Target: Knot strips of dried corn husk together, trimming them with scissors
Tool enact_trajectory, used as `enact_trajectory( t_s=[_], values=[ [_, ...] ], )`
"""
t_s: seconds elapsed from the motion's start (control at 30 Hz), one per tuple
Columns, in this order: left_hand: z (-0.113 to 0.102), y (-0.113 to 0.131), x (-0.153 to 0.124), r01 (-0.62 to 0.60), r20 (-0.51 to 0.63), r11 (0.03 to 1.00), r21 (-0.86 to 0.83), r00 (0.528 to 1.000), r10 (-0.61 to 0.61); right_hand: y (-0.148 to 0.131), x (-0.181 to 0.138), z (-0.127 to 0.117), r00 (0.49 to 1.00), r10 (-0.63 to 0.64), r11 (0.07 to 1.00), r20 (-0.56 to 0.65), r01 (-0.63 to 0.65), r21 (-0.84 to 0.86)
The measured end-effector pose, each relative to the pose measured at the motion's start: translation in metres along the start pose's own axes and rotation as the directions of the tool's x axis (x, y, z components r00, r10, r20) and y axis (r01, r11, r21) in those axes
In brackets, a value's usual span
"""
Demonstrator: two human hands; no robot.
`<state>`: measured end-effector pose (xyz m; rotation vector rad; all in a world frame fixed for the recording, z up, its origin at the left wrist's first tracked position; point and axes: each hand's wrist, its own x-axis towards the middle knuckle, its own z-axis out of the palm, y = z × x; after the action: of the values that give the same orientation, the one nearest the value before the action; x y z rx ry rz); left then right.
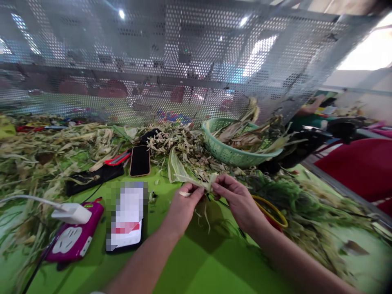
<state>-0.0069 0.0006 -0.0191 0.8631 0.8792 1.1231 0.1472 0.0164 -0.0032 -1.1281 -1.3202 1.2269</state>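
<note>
Between my two hands is a pale corn husk strip (191,179), held over the green tabletop. My left hand (185,204) pinches it with thumb and bent fingers, and a small pale end sticks out by the knuckles. Just to the right, my right hand (234,198) grips the husk between thumb and forefinger. Thin fibres dangle below the fingers. A wider piece of husk (177,165) stands up just beyond my left hand. How the husk is folded between the fingertips is partly hidden.
A green plastic basket (241,159) of dried husks stands behind. Two phones, one dark (140,161) and one lit (127,220), lie left, near a purple power strip (76,232) and a red cutter (118,158). Loose husks (76,143) spread around; a yellow ring (271,208) lies right.
</note>
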Motion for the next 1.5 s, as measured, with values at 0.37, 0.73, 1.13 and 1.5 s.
enact_trajectory(
  t_s=[0.37, 0.73, 1.13, 1.5],
  values=[
    [0.006, 0.003, -0.002, -0.004, -0.072, 0.994, -0.109, 0.997, -0.004, 0.003, -0.001, 0.001, 0.993, 0.06, 0.998, 0.097, -0.061, 0.008],
    [0.003, 0.001, 0.0, 0.003, -0.092, 0.995, -0.103, 0.996, -0.013, 0.002, -0.002, 0.004, 0.986, 0.131, 0.991, 0.1, -0.13, -0.01],
    [0.001, -0.006, 0.0, -0.032, -0.063, 0.997, -0.077, 0.998, 0.027, 0.003, -0.001, 0.002, 0.988, 0.09, 0.994, 0.123, -0.082, -0.069],
    [0.0, -0.003, -0.002, -0.014, -0.034, 0.999, -0.046, 0.999, 0.012, 0.001, -0.002, 0.004, 0.989, 0.093, 0.995, 0.111, -0.09, -0.037]
  ],
)
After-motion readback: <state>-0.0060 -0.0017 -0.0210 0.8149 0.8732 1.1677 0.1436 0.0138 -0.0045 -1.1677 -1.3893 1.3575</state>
